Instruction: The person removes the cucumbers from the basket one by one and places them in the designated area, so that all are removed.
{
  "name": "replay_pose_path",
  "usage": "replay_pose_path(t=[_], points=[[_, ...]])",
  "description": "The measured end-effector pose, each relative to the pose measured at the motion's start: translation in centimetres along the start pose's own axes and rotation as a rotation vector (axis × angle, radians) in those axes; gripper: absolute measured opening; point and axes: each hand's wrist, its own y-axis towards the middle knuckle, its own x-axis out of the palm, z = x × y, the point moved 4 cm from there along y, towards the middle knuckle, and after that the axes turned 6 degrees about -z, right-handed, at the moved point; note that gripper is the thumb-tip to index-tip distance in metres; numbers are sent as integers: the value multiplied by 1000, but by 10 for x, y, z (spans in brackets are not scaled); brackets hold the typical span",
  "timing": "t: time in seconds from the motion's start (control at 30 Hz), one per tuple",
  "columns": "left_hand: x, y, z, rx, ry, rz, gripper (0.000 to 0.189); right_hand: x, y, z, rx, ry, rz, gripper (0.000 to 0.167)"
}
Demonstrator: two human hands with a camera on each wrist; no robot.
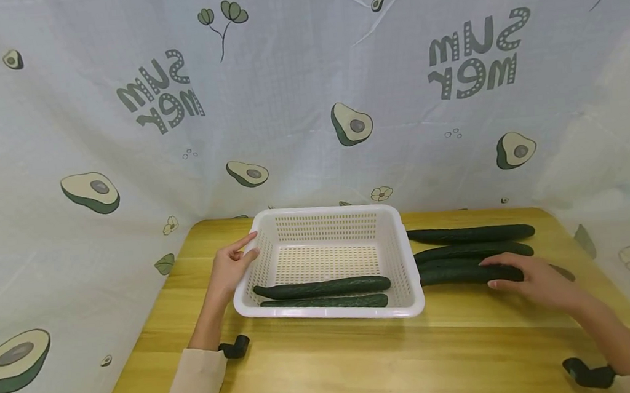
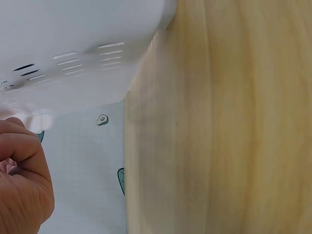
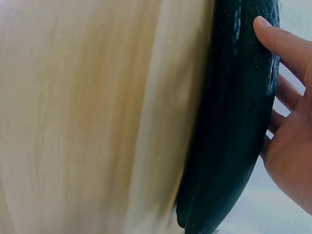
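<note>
A white plastic basket [image 1: 403, 263] with slotted walls stands on the table, two dark green cucumbers [image 1: 322, 288] lying along its near side. At its left rim, my left hand [image 1: 229, 270] grips the edge between thumb and fingers. The left wrist view shows those fingers curled beside the basket's outer wall [image 2: 73, 63]. To the right of the basket, my right hand [image 1: 538, 279] holds the nearest cucumber [image 1: 454, 275] of a group. In the right wrist view the thumb lies on that cucumber [image 3: 239, 107], with the other fingers partly hidden behind it.
More cucumbers [image 1: 470, 235] lie side by side behind the held one, their left ends close to the basket. The wooden table [image 1: 361, 365] extends in front. A pale curtain [image 1: 295, 87] with avocado prints hangs around its back and sides.
</note>
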Motion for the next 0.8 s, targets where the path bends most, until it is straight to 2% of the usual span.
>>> replay_pose_path(t=[0.13,0.33,0.63,0.8], points=[[0,-1,-3,-7,2,9,42,4,3,5,-14,-38,29,40],[0,-1,-3,-3,11,20,41,10,5,10,-23,-32,31,40],[0,-2,-4,-5,6,13,42,14,9,7,-88,-144,72,39],[0,0,-3,-1,4,11,43,17,8,7,-75,-125,67,38]])
